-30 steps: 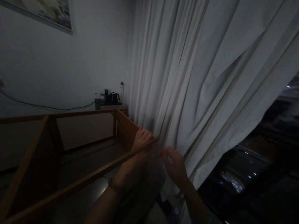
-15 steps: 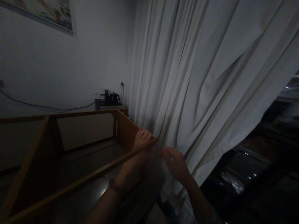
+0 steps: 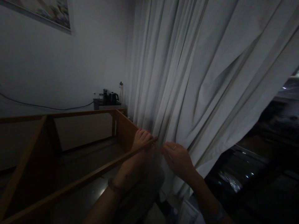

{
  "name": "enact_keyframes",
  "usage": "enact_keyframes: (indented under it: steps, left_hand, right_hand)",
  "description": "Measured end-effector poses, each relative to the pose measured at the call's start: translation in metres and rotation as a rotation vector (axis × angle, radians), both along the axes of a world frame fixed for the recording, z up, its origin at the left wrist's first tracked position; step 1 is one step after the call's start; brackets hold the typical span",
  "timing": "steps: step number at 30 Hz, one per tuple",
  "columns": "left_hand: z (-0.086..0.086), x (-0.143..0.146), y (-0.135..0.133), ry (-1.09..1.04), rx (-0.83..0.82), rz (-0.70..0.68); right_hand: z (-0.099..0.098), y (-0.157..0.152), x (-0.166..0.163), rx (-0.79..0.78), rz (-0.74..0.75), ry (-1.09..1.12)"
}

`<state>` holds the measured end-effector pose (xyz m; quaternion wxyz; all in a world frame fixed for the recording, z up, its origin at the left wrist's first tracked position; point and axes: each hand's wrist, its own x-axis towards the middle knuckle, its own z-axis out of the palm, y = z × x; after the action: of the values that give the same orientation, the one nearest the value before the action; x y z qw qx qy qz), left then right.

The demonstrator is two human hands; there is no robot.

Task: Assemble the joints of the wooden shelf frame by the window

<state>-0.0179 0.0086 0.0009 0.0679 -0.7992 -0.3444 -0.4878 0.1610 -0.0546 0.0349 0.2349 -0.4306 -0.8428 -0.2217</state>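
End panel (image 3: pixel 125 130), at the left hand's (image 3: pixel 140 141) grip: wood, brown, smooth. Rail (image 3: pixel 100 172), crossing in front of the grip: wood, narrow face smooth, low sheen. Curtain (image 3: pixel 168 77), right of and above the grip: pale cloth, matt, finely textured (weave indistinct in this light). Wall (image 3: pixel 93 53), well beyond the grip: matt. Pot (image 3: pixel 112 97), beyond the grip: black, glossy. Floor (image 3: pixel 93 186), below the grip: smooth, reflective.

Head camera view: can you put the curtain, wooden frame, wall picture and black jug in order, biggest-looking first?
1. Curtain
2. Wooden frame, looking big partly because it's near
3. Wall picture, cut off by the edge
4. Black jug
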Motion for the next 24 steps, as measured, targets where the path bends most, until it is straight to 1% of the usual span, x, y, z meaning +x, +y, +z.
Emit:
enact_keyframes:
  steps: [3,9,11,13,17,19,20,22,24]
  left_hand:
    - [-0.001,0.001,0.003,0.008,0.020,0.002]
    - [-0.009,0.005,0.011,-0.033,0.070,0.012]
    - [-0.009,0.006,0.010,-0.046,0.068,0.015]
    - [-0.008,0.007,0.008,-0.050,0.046,0.024]
    - [-0.002,0.007,0.001,0.023,0.004,0.023]
    - [0.000,0.006,-0.002,0.053,-0.002,0.015]
    - [0.001,0.006,-0.002,0.055,-0.006,0.016]
    - [0.001,0.006,-0.002,0.043,-0.012,0.026]
    - [0.000,0.006,-0.001,0.041,-0.009,0.031]
  right_hand:
    - [-0.004,-0.003,-0.005,-0.025,-0.048,0.067]
    - [-0.016,-0.006,-0.015,-0.166,-0.033,0.406]
    - [-0.018,-0.006,-0.017,-0.230,-0.002,0.531]
    - [-0.019,-0.006,-0.020,-0.352,0.051,0.695]
    - [-0.022,-0.008,-0.028,-0.690,0.163,1.053]
    - [-0.024,-0.008,-0.031,-0.813,0.202,1.207]
    - [-0.025,-0.008,-0.031,-0.850,0.215,1.259]
    - [-0.027,-0.007,-0.030,-0.872,0.229,1.278]
    - [-0.029,-0.004,-0.028,-0.821,0.238,1.208]
